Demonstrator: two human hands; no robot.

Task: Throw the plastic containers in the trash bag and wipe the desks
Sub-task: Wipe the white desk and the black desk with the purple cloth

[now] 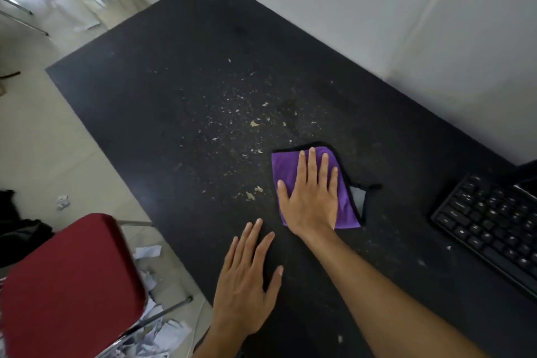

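Purple cloth (290,171) lies flat under right hand (312,197) on desk (174,96).

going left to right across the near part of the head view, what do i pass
red chair → left hand flat on the desk → purple cloth under the right hand → keyboard
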